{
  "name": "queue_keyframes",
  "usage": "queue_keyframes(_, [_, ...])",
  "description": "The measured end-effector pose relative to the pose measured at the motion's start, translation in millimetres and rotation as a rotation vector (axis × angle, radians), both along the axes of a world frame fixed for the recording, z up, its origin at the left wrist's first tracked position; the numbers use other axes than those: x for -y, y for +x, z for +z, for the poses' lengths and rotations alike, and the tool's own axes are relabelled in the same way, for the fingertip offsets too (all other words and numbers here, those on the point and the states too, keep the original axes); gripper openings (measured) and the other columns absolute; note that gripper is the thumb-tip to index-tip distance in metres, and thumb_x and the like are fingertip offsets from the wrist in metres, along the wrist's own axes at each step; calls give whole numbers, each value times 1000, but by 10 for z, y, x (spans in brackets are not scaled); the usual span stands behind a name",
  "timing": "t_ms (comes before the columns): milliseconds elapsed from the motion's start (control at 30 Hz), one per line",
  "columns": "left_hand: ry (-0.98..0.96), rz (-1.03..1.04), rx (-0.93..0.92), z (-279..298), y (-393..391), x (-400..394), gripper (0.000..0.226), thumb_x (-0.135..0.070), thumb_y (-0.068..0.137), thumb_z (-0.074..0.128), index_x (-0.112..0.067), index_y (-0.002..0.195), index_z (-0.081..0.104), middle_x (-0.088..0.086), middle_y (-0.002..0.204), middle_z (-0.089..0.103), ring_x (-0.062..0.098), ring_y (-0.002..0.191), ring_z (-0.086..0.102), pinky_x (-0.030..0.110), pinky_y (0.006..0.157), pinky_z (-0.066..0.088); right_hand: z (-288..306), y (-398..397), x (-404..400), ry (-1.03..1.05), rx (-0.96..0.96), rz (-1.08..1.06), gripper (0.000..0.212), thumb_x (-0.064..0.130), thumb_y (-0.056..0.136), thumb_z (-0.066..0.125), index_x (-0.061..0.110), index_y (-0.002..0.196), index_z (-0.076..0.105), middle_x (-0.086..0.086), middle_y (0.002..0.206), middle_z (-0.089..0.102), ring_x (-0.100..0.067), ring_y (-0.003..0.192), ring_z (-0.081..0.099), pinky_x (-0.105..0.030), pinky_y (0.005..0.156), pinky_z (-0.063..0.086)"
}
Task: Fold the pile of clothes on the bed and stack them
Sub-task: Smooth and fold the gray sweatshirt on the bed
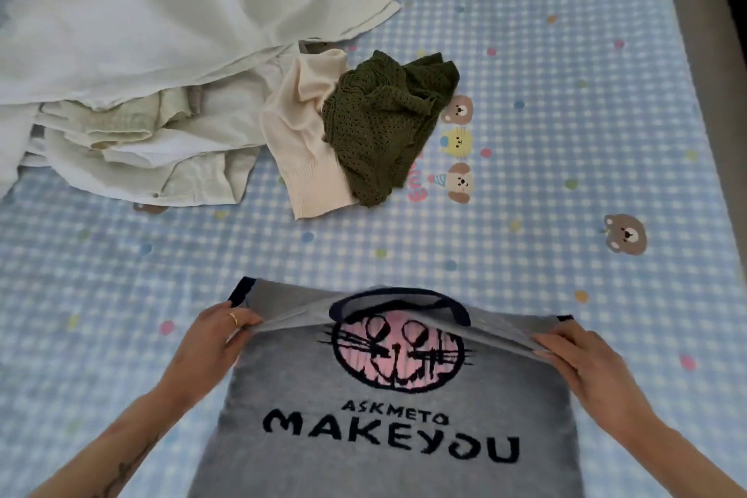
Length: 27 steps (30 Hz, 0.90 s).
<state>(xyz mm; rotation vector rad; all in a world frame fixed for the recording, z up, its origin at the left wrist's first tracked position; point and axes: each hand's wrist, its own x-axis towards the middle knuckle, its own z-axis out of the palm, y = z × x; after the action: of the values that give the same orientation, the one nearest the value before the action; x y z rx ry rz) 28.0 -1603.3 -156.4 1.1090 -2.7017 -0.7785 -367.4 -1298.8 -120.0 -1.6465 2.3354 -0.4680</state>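
A grey knitted top with a pink cat face and dark lettering lies spread at the near edge of the bed, front side up. My left hand pinches its left shoulder and my right hand pinches its right shoulder; both lift the top edge slightly off the bed. Farther back lies the unfolded pile: an olive green openwork knit, a cream knit beside it, and several white and pale green garments.
A large white cloth covers the far left of the bed. The blue checked sheet with bear prints is bare on the right and between the pile and the grey top. The bed's right edge runs along the frame's right side.
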Motion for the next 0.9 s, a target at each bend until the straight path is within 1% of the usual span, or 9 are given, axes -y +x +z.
queue_keyframes(100, [8, -72, -7, 96, 463, -407, 10, -21, 82, 59, -20, 84, 68, -5, 79, 71, 8, 84, 54, 14, 80, 38, 199, 367, -475, 64, 56, 38, 62, 44, 102, 20, 12, 93, 72, 4, 84, 59, -7, 72, 42, -15, 65, 36])
queue_keyframes(167, [41, -134, 1, 120, 731, -646, 24, -36, 90, 46, -23, 88, 66, -8, 85, 71, 6, 87, 55, 11, 90, 33, 240, 596, -760, 78, 63, 67, 61, 42, 102, 20, 13, 92, 72, 11, 90, 52, -5, 72, 42, -16, 66, 37])
queue_keyframes(267, [9, -193, 28, 91, 1037, -954, 52, -45, 99, 29, -19, 87, 72, -8, 92, 72, 5, 97, 57, 13, 100, 27, 253, 900, -1079, 80, 78, 61, 54, 43, 102, 21, 19, 94, 69, 16, 90, 44, -3, 70, 41, -17, 63, 38])
queue_keyframes(367, [-8, -225, 72, 107, 1282, -1196, 61, -44, 100, 21, -17, 87, 73, -7, 93, 73, 5, 99, 58, 14, 104, 23, 260, 1173, -1352, 101, 68, 48, 44, 46, 101, 19, 28, 100, 59, 16, 89, 46, -4, 69, 40, -18, 64, 38])
queue_keyframes(500, [-20, -254, 115, 179, 1532, -1406, 61, -43, 101, 21, -17, 89, 74, -7, 95, 73, 10, 94, 68, 20, 101, 29, 303, 1390, -1698, 167, 49, 45, 62, 45, 101, 18, 16, 92, 72, 2, 80, 62, -8, 69, 41, -21, 64, 37])
queue_keyframes(633, [-41, -312, 119, 279, 1770, -1614, 54, -39, 101, 23, -18, 92, 72, -8, 97, 72, 7, 100, 62, 26, 101, 32, 461, 1531, -1956, 170, 10, 67, 37, 42, 102, 20, 25, 100, 53, 13, 90, 49, -3, 73, 40, -21, 66, 34])
queue_keyframes(733, [-69, -341, 135, 323, 1922, -1822, 56, -36, 102, 20, -17, 90, 72, -6, 97, 72, 6, 102, 56, 29, 100, 32, 454, 1585, -2183, 211, -52, 83, 35, 38, 103, 17, 26, 101, 50, 8, 84, 57, -4, 74, 42, -21, 66, 31])
queue_keyframes(800, [-97, -393, 198, 337, 1972, -1944, 54, -31, 100, 24, -17, 86, 74, -5, 94, 73, 8, 99, 58, 28, 103, 26, 407, 1634, -2301, 265, -90, 93, 34, 37, 103, 16, 28, 99, 48, 11, 87, 53, -5, 73, 42, -20, 65, 29])
queue_keyframes(900, [-113, -422, 319, 370, 1954, -2037, 40, -15, 73, 37, -16, 79, 77, 0, 92, 74, 14, 86, 71, 25, 110, 13, 328, 1738, -2416, 339, -78, 156, 32, 48, 100, 24, 30, 97, 51, 8, 84, 59, -6, 76, 45, -23, 66, 30])
